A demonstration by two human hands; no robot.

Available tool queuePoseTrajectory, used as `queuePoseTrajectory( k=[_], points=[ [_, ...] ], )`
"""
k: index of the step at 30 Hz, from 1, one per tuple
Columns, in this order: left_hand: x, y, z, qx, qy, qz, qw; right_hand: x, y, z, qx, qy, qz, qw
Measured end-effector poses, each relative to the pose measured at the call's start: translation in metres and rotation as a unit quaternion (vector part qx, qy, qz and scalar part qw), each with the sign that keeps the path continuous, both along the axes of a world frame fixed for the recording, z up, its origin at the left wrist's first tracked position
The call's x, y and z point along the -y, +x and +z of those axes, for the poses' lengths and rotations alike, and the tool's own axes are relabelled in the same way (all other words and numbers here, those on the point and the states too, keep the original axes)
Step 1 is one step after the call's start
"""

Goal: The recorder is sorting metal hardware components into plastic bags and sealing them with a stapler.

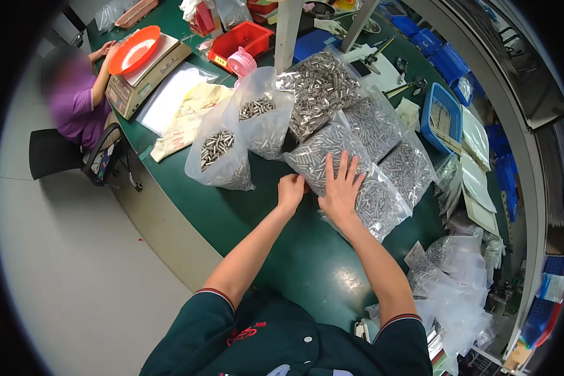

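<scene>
Clear plastic bags full of small metal cylindrical parts lie side by side on the green table. My right hand (341, 190) rests flat with fingers spread on the near bags, over a filled bag (377, 199). At the left edge of the neighbouring filled bag (323, 150), my left hand (291, 193) is closed with fingers curled, seemingly pinching that edge; its fingertips are partly hidden. Left of these stand two open-topped bags of metal pins, a nearer bag (218, 150) and a farther bag (257, 109). Behind lies a larger bag of shinier metal sleeves (323, 84).
A person in purple (81, 119) sits at the left by a scale (147, 72) bearing an orange dish (135, 50). A red bin (241, 42) and metal post (288, 37) stand behind. A blue basket (442, 119) and piled empty-looking bags (454, 307) lie right.
</scene>
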State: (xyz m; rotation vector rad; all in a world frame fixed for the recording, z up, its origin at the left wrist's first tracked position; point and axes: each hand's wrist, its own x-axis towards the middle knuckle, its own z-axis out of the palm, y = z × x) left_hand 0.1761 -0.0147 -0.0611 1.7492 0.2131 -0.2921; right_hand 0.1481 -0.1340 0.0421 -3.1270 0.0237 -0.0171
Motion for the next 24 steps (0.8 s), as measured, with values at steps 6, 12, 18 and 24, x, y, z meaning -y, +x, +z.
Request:
queuePoseTrajectory(
  k=[6,12,18,24],
  points=[
    [0.006,0.009,0.004,-0.203,-0.204,-0.04,0.957,0.017,0.004,-0.006,0.031,0.127,0.017,0.991],
    [-0.01,0.009,0.004,-0.2,-0.149,-0.095,0.964,0.011,0.001,-0.013,0.083,0.168,0.015,0.982],
    [-0.008,0.018,0.031,-0.29,-0.177,-0.089,0.936,0.014,-0.002,-0.017,0.094,0.188,0.001,0.978],
    [-0.006,0.013,0.006,-0.166,-0.174,-0.1,0.966,0.013,-0.004,-0.019,0.106,0.198,-0.006,0.974]
  ],
)
